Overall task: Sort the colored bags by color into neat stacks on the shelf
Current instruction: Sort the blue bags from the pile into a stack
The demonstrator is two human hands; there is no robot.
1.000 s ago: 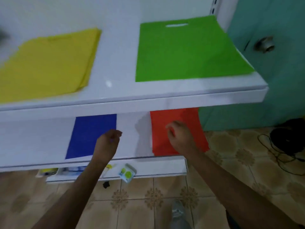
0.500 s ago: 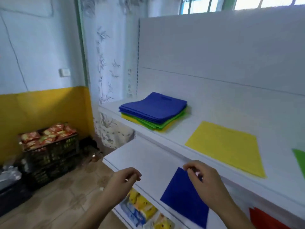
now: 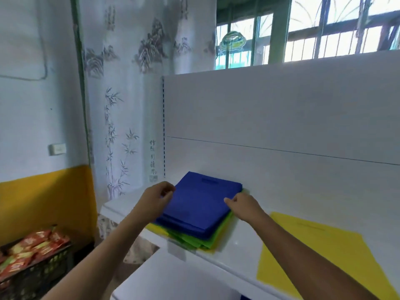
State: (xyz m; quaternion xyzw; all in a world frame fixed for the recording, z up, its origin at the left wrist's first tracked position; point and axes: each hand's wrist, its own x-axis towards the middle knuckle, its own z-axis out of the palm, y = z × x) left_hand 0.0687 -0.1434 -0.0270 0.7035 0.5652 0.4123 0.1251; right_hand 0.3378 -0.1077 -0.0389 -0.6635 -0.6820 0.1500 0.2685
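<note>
At the lower left of the frame a black crate (image 3: pixel 39 269) stands on the floor, filled with red snack packets (image 3: pixel 32 245). Above it the wall is yellow in its lower part and pale blue higher up, and a small white switch (image 3: pixel 57 148) sits on the pale part. To the right of this hangs a white curtain (image 3: pixel 129 94) printed with bamboo and mountains.

Near the centre of the frame a mixed pile of bags (image 3: pixel 194 217) lies on the upper white shelf (image 3: pixel 242 254), at its left end and close to the white back panel. The blue bags (image 3: pixel 201 204) are on top, the green bags (image 3: pixel 194 240) are under them, and a yellow edge shows at the very bottom.

The left hand (image 3: pixel 157 199) is at the left edge of the blue bags, with its fingers curled and the thumb against them (it seems to pinch the top blue layer, but the grip itself is partly hidden). The right hand (image 3: pixel 242 205) is at the right edge of the same pile, its fingers curled down on the edge of the blue bags, just above the green ones.

Further right, in the lower right of the frame, a single yellow bag (image 3: pixel 320 256) lies flat on the same shelf, well apart from the pile. In the upper right a barred window (image 3: pixel 303 33) shows above the back panel. A lower shelf (image 3: pixel 173 278) shows at the bottom centre.
</note>
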